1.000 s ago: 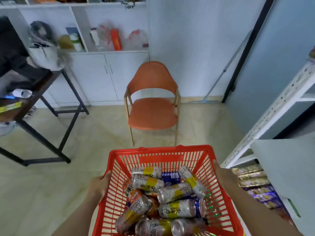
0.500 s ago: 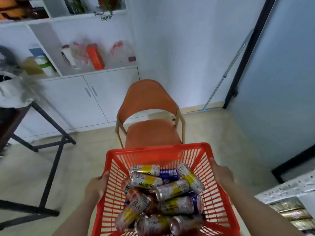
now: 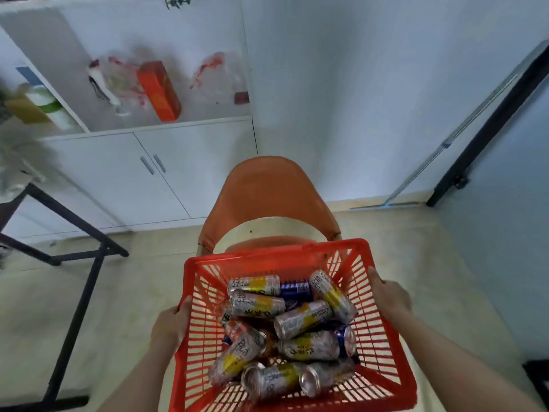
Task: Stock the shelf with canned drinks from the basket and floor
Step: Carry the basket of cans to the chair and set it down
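item: red basket (image 3: 263,256), one, carried in front of you above the tiled floor (image 3: 74,307), near the orange chair (image 3: 267,188). it is held at both sides, likely so the loose load balances and nothing rolls out. contents: canned drinks (image 3: 300,319), a heap lying on their sides, mostly silver and yellow, with a blue can (image 3: 294,288) near the far wall. left hand (image 3: 170,324): closed round the basket's left rim, thumb up at the edge, other fingers hard to make out. right hand (image 3: 389,297): gripping the right rim likewise, fingertips hidden behind the wall. relation: the cans sit between your two hands, inside the mesh, touched by neither; your fingers hold only plastic. shelf to be stocked: not in view. judgement: this is the carrying step, with no can in hand.
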### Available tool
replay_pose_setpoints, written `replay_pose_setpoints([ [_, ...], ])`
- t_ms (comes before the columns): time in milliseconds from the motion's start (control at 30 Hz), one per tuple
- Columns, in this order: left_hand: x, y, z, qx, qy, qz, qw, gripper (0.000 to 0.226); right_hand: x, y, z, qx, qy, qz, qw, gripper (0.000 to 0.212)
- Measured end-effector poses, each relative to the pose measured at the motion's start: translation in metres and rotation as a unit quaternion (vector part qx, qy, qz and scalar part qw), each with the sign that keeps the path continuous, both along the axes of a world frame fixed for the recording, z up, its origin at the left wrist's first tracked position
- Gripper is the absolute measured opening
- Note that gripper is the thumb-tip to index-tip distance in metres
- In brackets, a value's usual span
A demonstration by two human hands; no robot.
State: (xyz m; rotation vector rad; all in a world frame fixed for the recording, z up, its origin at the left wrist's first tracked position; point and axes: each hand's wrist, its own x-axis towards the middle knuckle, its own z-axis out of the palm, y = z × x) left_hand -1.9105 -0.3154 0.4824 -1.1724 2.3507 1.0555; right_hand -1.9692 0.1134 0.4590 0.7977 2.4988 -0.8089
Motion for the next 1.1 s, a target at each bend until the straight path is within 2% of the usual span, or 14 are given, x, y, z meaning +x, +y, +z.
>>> replay_pose_setpoints([
  [400, -0.144, -0.027, -0.040, -0.009, -0.004, -0.017, 1.000, 0.054, -0.130, -0.023, -0.024, 0.000, -0.012, 0.008, 1.000, 0.081],
  [567, -0.181, -0.040, -0.062, -0.010, -0.007, -0.030, 0.999, 0.053, -0.166, -0.036, -0.041, 0.029, -0.014, 0.005, 0.999, 0.074],
  [800, -0.216, -0.051, -0.082, -0.032, -0.026, -0.058, 0.997, 0.054, -0.189, -0.050, -0.064, 0.021, -0.032, -0.011, 0.999, 0.073],
  [1100, -0.217, -0.062, -0.107, -0.080, -0.062, -0.108, 0.989, 0.065, -0.199, -0.061, -0.078, 0.028, -0.051, -0.012, 0.998, 0.068],
])
